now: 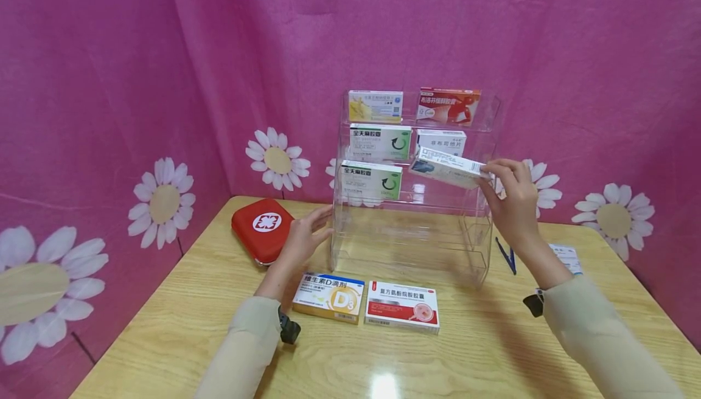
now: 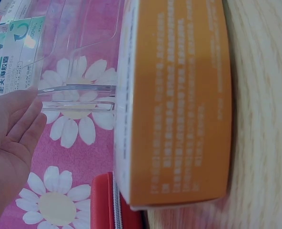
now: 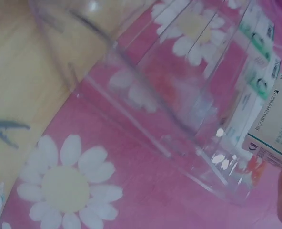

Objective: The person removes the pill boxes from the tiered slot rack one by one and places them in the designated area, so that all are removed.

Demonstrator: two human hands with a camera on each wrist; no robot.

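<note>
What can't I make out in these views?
Right hand: mostly cut off by the right wrist view's right edge.
Held box: one end also beyond that edge.
White shelf box: lower part hidden behind the held box, head view.
Red case: part of its right side hidden behind the left hand, head view.
Orange-sided box: small print blurred, left wrist view.

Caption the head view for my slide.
Right hand pinches a tilted medicine box at the clear rack; left hand alongside.

We had the rack (image 1: 416, 204) on the table (image 1: 460, 353), the curtain (image 1: 274, 52) behind it, a vitamin box (image 1: 328, 298) left of a capsule box (image 1: 402, 306) before it, the case (image 1: 258, 235) to its left, tweezers (image 1: 512, 267) right.
</note>
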